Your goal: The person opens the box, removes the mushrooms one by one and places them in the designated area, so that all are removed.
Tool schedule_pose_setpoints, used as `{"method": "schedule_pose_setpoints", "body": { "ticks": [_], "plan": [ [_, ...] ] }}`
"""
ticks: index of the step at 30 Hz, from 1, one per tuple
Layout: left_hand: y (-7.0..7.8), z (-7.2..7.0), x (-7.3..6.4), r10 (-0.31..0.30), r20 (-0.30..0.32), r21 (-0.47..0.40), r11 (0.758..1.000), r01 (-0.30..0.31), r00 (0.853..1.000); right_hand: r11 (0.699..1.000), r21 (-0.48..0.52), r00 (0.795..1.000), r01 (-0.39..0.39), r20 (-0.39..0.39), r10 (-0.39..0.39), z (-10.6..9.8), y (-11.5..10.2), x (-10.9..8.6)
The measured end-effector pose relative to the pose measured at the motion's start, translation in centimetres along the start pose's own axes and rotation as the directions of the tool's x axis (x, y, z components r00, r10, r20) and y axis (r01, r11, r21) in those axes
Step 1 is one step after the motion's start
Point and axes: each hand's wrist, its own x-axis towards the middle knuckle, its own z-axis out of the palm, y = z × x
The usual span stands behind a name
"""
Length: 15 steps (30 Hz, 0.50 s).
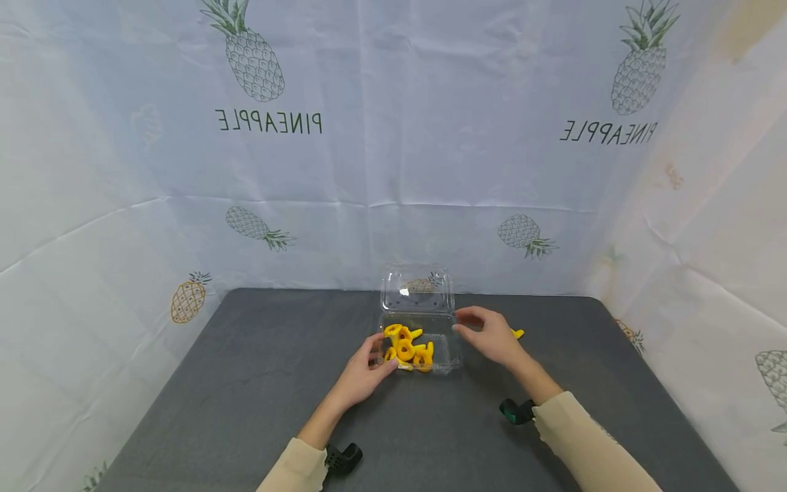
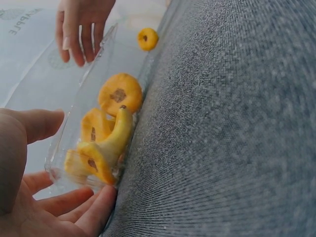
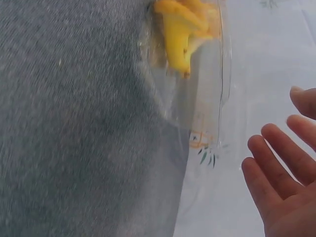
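Note:
A clear plastic clamshell box (image 1: 444,342) stands on the dark table with its lid (image 1: 418,280) raised at the back. Several yellow mushrooms (image 1: 405,350) with brown hollow caps lie in its left part. At the box's left front corner is my left hand (image 1: 361,376), its thumb by the front rim and its fingers at the left side wall. My right hand (image 1: 492,335) hovers at the right rim, fingers extended and spread, holding nothing. Another yellow mushroom (image 1: 518,333) lies on the table beyond the right hand, partly hidden by it.
The dark grey table (image 1: 277,355) reaches back to a white cloth (image 1: 393,150) printed with pineapples, which also hangs at both sides. Black bands with dark devices (image 1: 344,459) sit on both wrists.

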Motion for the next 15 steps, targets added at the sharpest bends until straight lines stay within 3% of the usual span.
{"method": "schedule_pose_setpoints", "body": {
  "ticks": [15],
  "plan": [
    [-0.1, 0.0, 0.1, 0.005, -0.001, -0.001, 1.0, -0.005, 1.0, 0.996, 0.048, 0.994, 0.071, 0.078, -0.075, 2.7, -1.7, 0.1]
  ]
}}
